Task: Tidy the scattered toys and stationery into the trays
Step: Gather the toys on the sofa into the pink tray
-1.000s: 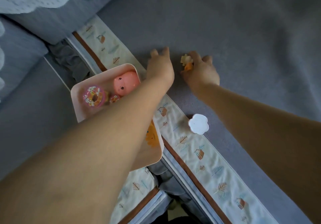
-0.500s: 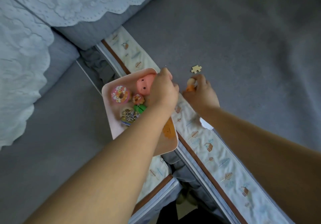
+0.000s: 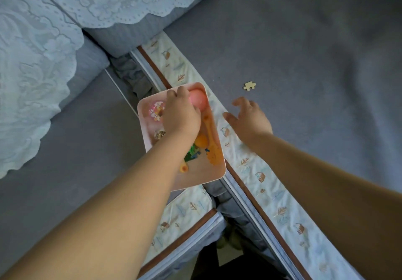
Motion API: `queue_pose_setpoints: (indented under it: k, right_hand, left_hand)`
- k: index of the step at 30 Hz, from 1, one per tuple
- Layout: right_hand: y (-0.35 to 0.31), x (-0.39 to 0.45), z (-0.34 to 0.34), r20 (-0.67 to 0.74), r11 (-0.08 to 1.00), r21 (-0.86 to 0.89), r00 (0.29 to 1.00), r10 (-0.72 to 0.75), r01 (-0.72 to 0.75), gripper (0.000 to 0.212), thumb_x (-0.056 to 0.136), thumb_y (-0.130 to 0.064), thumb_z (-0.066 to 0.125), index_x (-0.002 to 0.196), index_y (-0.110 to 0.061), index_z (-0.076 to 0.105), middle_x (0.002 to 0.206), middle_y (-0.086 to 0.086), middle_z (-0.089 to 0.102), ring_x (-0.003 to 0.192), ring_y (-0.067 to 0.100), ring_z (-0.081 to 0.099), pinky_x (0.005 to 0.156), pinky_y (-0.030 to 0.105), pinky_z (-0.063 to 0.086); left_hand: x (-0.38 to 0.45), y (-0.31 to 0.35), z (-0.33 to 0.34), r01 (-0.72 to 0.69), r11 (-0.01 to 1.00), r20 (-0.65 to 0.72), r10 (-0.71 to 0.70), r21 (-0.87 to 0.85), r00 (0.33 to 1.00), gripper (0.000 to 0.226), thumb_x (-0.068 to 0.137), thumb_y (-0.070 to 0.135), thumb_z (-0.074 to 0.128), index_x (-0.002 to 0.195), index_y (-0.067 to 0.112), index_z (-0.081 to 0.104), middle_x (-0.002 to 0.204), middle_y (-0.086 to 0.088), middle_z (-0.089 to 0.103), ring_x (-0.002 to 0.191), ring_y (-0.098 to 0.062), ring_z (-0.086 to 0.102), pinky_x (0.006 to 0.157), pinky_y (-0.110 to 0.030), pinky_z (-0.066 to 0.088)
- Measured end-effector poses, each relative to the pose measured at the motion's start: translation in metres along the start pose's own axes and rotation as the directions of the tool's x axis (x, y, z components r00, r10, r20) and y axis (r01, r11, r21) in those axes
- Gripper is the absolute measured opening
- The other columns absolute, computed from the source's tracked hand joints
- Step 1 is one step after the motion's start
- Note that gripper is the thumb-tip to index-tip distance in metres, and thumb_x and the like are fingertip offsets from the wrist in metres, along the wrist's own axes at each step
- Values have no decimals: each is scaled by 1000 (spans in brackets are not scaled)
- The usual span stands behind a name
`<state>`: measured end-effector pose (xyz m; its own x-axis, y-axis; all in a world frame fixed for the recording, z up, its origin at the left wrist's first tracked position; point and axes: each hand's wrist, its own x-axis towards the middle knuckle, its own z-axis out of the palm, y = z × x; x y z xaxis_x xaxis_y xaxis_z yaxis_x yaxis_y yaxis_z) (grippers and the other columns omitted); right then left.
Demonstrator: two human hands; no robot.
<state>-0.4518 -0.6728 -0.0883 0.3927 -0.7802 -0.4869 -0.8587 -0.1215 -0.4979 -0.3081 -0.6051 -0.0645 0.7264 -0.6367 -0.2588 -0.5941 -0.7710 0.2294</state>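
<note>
A pink tray (image 3: pixel 195 177) lies across the gap between two grey cushions. It holds a pink round toy (image 3: pixel 198 101), a doughnut toy (image 3: pixel 156 109), orange pieces (image 3: pixel 212 149), green bits (image 3: pixel 191 153) and a small coil (image 3: pixel 159 135). My left hand (image 3: pixel 180 116) hovers over the tray's far end, its fingers curled down beside the pink toy; what it grips, if anything, is hidden. My right hand (image 3: pixel 250 121) is just right of the tray, fingers spread and empty. A pale jigsaw piece (image 3: pixel 249 85) lies on the grey surface beyond that hand.
A patterned fabric border (image 3: pixel 250 166) runs diagonally along the cushion edge under my right wrist. A dark gap (image 3: pixel 228 205) opens between the cushions below the tray. A white lace cover (image 3: pixel 87 8) drapes the upper left.
My right hand has let go of the orange piece and spread its fingers. My left hand has come back from the grey surface to above the tray. The jigsaw piece stays where it was.
</note>
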Motion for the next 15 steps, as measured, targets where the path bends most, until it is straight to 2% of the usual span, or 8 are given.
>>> queue_pose_setpoints:
  k: [1,3,6,9,12,15]
  right_hand:
    - [10,1,-5,-2,999,-26,999,46,-46,44,92,-44,54,131,-25,45,132,4,47,108,25,56,74,31,46]
    - [28,2,-15,46,984,-126,990,135,-128,43,90,-39,57,129,-25,46,132,7,45,115,29,50,80,36,46]
    - [47,-5,-20,125,931,-266,948,291,-251,57,83,-39,68,132,-26,41,131,10,40,121,31,43,84,40,47]
    - [57,-11,-9,121,885,-339,919,376,-318,71,77,-40,73,134,-24,34,131,11,37,120,32,43,82,38,49]
    - [64,-7,4,124,890,-275,905,408,-364,70,78,-34,75,131,-22,31,130,12,36,118,32,46,82,39,50]
    - [76,1,15,153,940,-131,930,335,-317,61,80,-25,72,128,-20,35,128,12,36,114,32,48,86,39,50]
  left_hand:
    - [0,11,2,-51,999,2,51,-4,999,33,91,20,55,123,15,47,124,-10,48,98,-31,60,74,-39,51]
    - [1,30,10,-151,988,21,151,-26,988,31,89,16,55,119,15,48,119,-11,51,98,-31,58,76,-39,50]
    - [0,59,27,-232,966,80,242,-115,967,31,89,12,54,120,14,49,120,-11,53,107,-30,55,84,-39,47]
    - [5,84,49,-266,957,155,281,-111,947,39,90,13,54,128,14,45,126,-12,48,114,-32,52,91,-40,45]
    - [19,99,75,-256,965,239,260,-46,935,55,91,14,56,141,18,34,134,-14,40,118,-33,51,92,-38,44]
    - [43,110,94,-296,955,300,278,15,912,68,92,13,56,150,21,19,141,-17,32,122,-36,49,96,-42,44]
